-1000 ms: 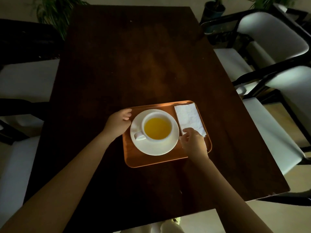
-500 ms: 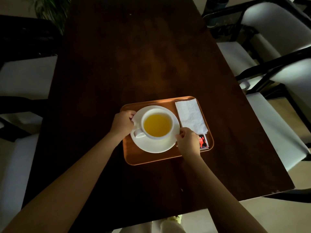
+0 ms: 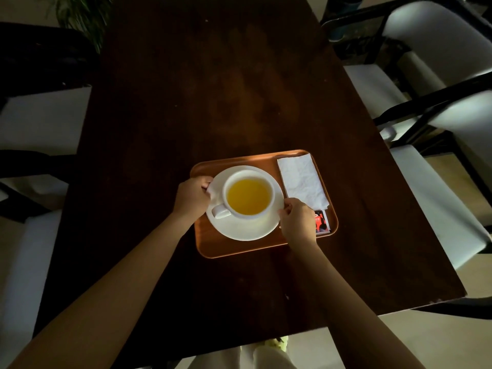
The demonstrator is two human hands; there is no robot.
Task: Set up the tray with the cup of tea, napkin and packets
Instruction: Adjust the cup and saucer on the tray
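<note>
Dark wooden table (image 3: 239, 89), white-cushioned chairs (image 3: 439, 203) flanking it, carries an orange tray (image 3: 239, 249). On the tray: saucer (image 3: 245, 230) pinched at opposite rims by left hand (image 3: 192, 198) and right hand (image 3: 298, 222), cup of tea (image 3: 249, 195), napkin (image 3: 302, 182), red packets (image 3: 322, 222) with unreadable print.
</note>
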